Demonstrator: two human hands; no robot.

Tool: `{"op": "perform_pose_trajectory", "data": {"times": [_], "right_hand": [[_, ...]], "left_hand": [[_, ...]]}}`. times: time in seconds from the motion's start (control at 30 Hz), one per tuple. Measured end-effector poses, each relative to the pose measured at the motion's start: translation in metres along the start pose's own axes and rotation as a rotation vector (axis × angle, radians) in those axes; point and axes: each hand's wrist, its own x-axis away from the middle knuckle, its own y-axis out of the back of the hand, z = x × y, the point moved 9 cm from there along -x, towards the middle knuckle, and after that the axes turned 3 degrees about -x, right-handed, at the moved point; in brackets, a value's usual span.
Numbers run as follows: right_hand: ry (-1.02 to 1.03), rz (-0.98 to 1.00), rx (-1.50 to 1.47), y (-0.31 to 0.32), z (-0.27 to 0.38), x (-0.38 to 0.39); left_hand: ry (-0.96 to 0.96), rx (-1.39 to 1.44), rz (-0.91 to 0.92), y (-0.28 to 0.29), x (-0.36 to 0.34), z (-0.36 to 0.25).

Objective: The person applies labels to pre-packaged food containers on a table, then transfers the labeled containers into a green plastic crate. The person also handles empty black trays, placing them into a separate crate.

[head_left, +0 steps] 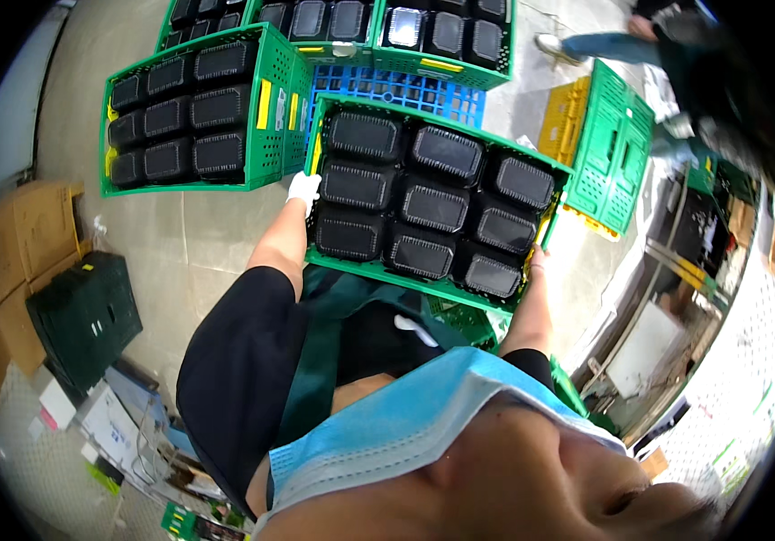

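Note:
A green crate (405,281) with several black lidded containers (434,208) in rows is held in front of my body. My left hand (304,189), in a white glove, grips its left end beside a yellow handle. My right hand (536,260) is closed on the crate's right end, near the other yellow handle; its fingers are partly hidden. The crate's far side overlaps the view of a blue plastic pallet (387,86).
More filled green crates (272,113) stand left and behind. At right are folded green and yellow crates (611,153), with a person's leg (604,47) beyond and metal clutter (649,343). Cardboard boxes (36,225) and a dark green crate (81,316) stand at left.

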Motion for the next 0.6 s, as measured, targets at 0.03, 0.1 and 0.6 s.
{"op": "perform_pose_trajectory", "data": {"times": [0.03, 0.1, 0.6], "right_hand": [[-0.008, 0.036, -0.014, -0.026, -0.005, -0.015], [-0.065, 0.109, -0.107, -0.066, -0.017, -0.04], [0.091, 0.161, -0.023, -0.26, 0.068, -0.098]], "left_hand": [[0.014, -0.04, 0.007, 0.001, -0.01, 0.008], [0.054, -0.031, 0.061, -0.003, -0.034, 0.018], [-0.235, 0.049, 0.103, 0.003, -0.034, -0.057]]}}
